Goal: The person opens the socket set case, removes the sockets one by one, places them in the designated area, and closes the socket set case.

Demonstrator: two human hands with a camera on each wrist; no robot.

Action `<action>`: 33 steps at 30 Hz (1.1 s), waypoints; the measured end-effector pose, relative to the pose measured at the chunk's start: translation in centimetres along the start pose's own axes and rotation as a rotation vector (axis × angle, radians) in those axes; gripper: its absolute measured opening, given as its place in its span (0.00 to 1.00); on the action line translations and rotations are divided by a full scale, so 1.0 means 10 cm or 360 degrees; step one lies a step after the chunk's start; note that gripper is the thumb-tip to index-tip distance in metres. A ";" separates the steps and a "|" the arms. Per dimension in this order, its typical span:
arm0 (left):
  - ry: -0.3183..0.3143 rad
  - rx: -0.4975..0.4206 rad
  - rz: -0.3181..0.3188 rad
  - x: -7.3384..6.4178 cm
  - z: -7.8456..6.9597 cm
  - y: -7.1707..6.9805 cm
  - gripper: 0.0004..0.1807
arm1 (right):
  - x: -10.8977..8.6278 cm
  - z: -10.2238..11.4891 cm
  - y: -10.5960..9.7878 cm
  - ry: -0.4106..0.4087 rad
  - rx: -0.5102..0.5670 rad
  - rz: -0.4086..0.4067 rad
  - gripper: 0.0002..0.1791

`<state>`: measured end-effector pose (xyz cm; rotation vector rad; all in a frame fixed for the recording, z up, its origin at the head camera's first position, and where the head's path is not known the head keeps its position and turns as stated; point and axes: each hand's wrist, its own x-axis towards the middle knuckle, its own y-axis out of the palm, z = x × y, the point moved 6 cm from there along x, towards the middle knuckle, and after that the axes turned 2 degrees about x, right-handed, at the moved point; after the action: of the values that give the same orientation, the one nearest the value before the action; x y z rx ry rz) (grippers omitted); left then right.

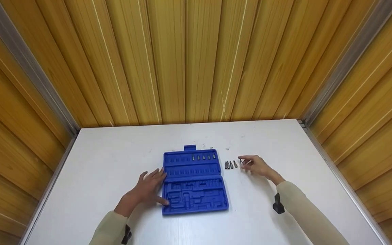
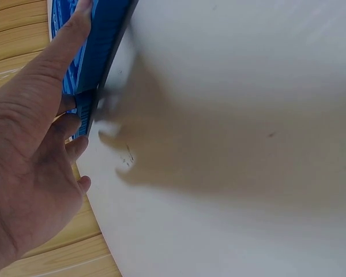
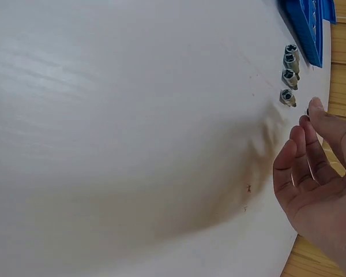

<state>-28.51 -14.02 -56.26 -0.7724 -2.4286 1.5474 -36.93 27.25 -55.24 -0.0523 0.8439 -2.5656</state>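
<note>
A blue plastic tool case (image 1: 196, 177) lies unfolded on the white table, with moulded slots in both halves. Several small metal sockets (image 1: 203, 157) stand in the upper right of its top half. My left hand (image 1: 147, 188) rests along the case's left side, fingers spread and thumb on the lower rim; the left wrist view shows the thumb (image 2: 72, 34) lying on that edge. To the right of the case, my right hand (image 1: 255, 165) pinches a small metal socket (image 1: 241, 162) between thumb and index finger, mostly hidden by the fingertips in the right wrist view.
Several loose sockets (image 1: 230, 165) form a short row on the table between the case and my right hand. Small dark marks (image 1: 211, 147) dot the white table (image 1: 114, 153) behind the case. Yellow wood-patterned walls (image 1: 199, 68) enclose the table at the back and sides.
</note>
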 end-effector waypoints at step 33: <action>-0.0061 0.0073 0.0049 0.01 -0.02 0.00 0.64 | 0.02 -0.01 0.07 -0.0060 -0.0300 -0.0139 0.23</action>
<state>-28.51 -13.85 -56.18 -0.7819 -2.4100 1.6377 -36.88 26.69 -55.75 -0.1978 1.0890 -2.5482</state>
